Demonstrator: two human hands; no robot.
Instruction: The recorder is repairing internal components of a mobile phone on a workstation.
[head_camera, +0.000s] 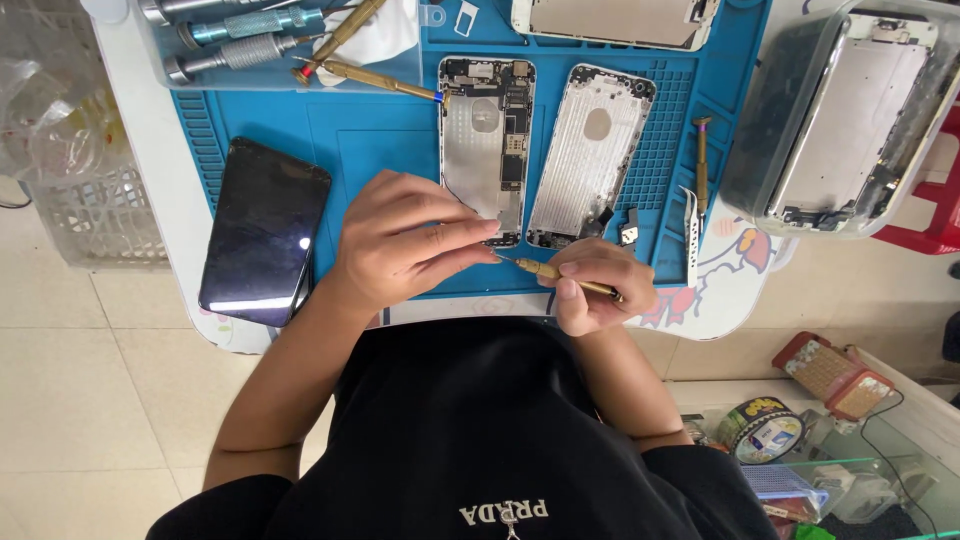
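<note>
While the right hand (590, 285) grips a brass screwdriver (560, 275), the left hand (405, 240) pinches at its tip.
Seen from the head camera, the left fingers close together on something too small to tell, just below the opened phone body (487, 150) on the blue mat (380, 130). The step looks like screw handling; the next move needs a steady tip.

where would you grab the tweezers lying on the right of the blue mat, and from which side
Probably the middle of the tweezers, pinching across the two flat arms from above. They lie flat along the right edge of the blue mat, points toward the person, with a small screwdriver just beyond. The right hand, holding a brass screwdriver, is nearest.
</note>
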